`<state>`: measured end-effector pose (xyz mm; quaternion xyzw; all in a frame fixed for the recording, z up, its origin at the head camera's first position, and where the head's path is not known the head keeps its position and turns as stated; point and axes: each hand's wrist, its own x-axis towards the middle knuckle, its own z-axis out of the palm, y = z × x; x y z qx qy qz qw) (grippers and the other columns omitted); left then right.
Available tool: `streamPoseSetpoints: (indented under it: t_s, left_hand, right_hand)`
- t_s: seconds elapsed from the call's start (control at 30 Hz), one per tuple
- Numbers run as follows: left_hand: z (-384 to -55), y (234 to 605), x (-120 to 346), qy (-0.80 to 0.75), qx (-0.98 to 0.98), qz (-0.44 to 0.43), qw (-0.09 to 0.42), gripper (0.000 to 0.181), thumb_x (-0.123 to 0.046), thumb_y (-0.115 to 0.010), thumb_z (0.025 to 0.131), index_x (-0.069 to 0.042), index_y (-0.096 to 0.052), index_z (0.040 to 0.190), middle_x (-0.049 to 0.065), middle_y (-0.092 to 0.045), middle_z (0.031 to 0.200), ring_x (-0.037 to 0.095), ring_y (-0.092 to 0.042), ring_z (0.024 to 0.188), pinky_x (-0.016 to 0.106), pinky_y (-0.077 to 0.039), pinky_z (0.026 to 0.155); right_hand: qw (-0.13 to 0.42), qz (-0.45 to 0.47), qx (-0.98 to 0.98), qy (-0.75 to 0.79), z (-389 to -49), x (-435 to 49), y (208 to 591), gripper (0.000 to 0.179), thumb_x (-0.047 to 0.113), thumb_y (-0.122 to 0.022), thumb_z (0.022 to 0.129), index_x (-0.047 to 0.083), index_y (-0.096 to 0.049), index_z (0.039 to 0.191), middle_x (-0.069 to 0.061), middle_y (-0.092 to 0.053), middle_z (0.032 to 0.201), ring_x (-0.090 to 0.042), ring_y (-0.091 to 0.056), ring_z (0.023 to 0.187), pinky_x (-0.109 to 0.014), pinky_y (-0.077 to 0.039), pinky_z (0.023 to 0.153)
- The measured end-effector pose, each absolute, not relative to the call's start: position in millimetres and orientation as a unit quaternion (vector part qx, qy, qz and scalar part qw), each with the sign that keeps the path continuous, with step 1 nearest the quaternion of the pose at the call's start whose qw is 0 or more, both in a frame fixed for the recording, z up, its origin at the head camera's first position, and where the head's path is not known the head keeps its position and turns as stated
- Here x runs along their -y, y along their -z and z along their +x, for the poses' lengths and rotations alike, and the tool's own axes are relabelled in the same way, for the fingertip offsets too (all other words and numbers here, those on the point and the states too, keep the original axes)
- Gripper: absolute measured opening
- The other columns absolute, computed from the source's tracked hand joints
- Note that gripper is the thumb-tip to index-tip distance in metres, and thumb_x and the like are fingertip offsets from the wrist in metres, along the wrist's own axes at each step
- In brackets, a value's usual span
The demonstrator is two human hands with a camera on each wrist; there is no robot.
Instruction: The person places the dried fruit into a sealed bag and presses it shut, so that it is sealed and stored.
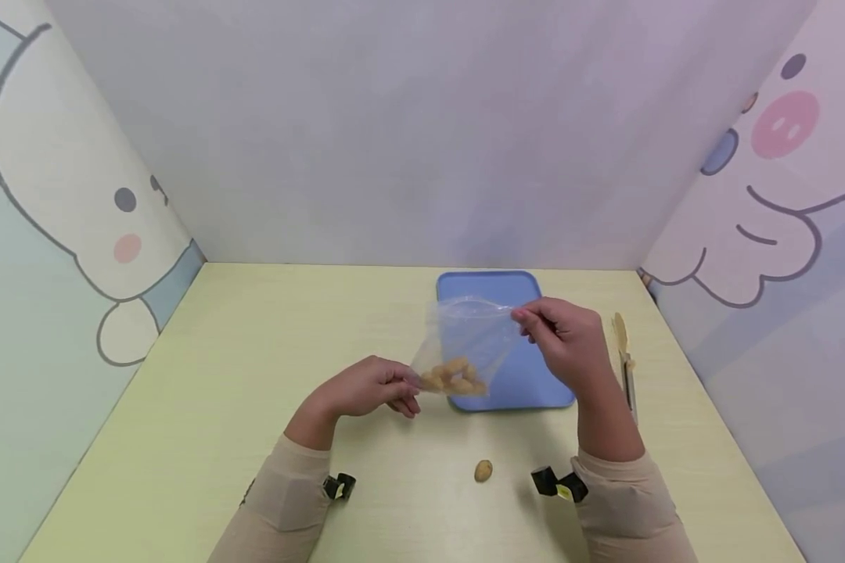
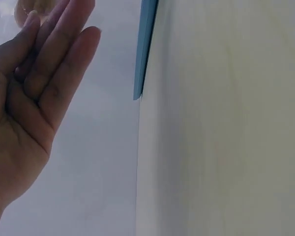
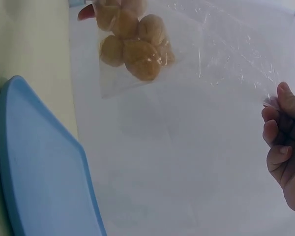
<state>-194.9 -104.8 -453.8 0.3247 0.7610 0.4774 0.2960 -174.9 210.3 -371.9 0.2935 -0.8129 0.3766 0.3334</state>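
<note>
A clear zip-top plastic bag hangs tilted between both hands, with several small roundish brown pieces gathered at its bottom; whether they are nuts or small potatoes I cannot tell. My right hand pinches the bag's upper right corner between thumb and fingertips. At the lower left corner my left hand pinches the bag beside the brown pieces, its other fingers partly extended in the left wrist view. The bag is raised in front of a blue tray. One similar brown piece lies loose on the table nearer me.
Right of the tray lie tongs with metal arms and a wood-coloured end. The pale yellow table meets a grey back wall and cartoon-printed side walls.
</note>
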Motion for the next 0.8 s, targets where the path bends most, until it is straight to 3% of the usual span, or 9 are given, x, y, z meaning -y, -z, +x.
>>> streamPoseSetpoints:
  t_s: [0.17,0.37,0.57,0.8]
  left_hand:
    - [-198,454,106,-0.438,-0.795,0.331,0.258,0.026,-0.03,-0.055,0.101,-0.011,-0.067,0.113,-0.002,-0.074,0.104,0.012,-0.07,0.096,0.033,-0.054,0.084]
    - [-197,449,108,-0.455,-0.804,0.338,0.178,0.048,-0.04,-0.061,0.096,-0.025,-0.048,0.14,-0.005,-0.059,0.135,0.014,-0.056,0.125,0.04,-0.045,0.103]
    - [-191,432,107,-0.553,-0.745,0.362,0.089,0.051,-0.021,-0.058,0.1,-0.021,-0.042,0.149,0.004,-0.051,0.145,0.025,-0.056,0.126,0.04,-0.048,0.099]
    - [-184,422,100,-0.565,-0.727,0.39,0.01,0.042,-0.013,-0.054,0.101,-0.018,-0.053,0.142,-0.002,-0.059,0.138,0.015,-0.054,0.128,0.03,-0.047,0.097]
  right_hand:
    - [0.342,0.349,0.789,-0.373,-172,-205,365,0.006,0.003,-0.069,0.088,0.006,-0.072,0.085,0.0,-0.066,0.074,-0.006,-0.055,0.063,-0.017,-0.046,0.063]
    - [0.348,0.395,0.781,-0.336,-170,-195,363,0.027,0.028,-0.057,0.099,0.009,-0.073,0.088,0.0,-0.069,0.08,-0.009,-0.056,0.067,-0.021,-0.046,0.067]
    - [0.336,0.396,0.788,-0.33,-169,-186,369,0.028,0.031,-0.058,0.099,0.01,-0.072,0.086,0.0,-0.07,0.079,-0.009,-0.06,0.069,-0.023,-0.048,0.065]
    - [0.306,0.401,0.788,-0.353,-166,-178,371,0.025,0.027,-0.059,0.099,0.008,-0.071,0.088,0.0,-0.068,0.079,-0.008,-0.056,0.067,-0.021,-0.046,0.064]
